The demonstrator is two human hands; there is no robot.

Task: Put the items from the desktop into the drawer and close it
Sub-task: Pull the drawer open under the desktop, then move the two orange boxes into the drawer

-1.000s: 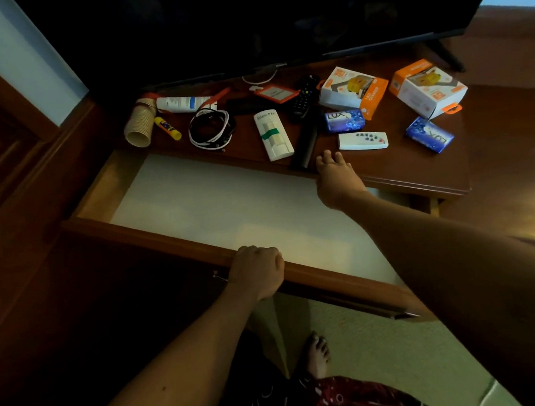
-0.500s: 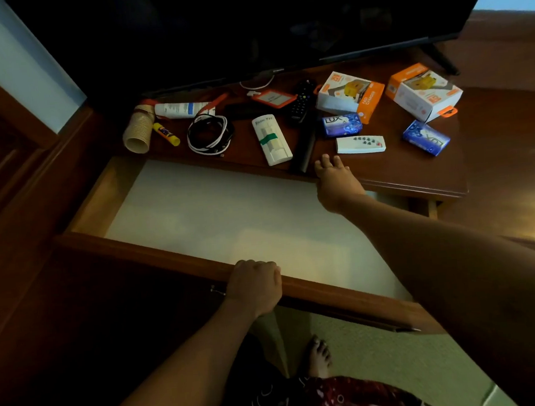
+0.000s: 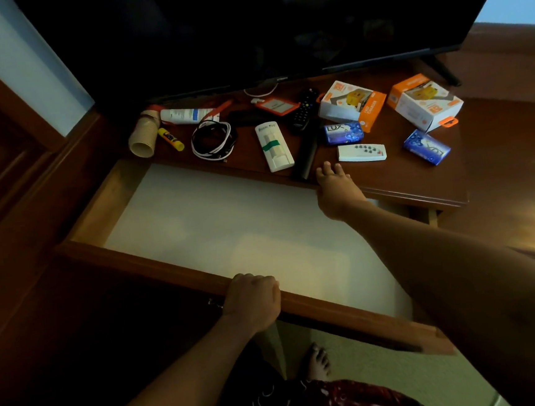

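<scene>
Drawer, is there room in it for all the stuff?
Yes. The drawer floor is bare from the left hand on its front rail back to the desktop edge. That desktop is crowded, from the paper cups to the orange boxes.

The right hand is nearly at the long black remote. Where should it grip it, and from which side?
Take the black remote from above at its near end, fingers across the narrow width. It lies flat and slim, pointing toward the right hand, hemmed between the taped white remote and the soap bar.
</scene>
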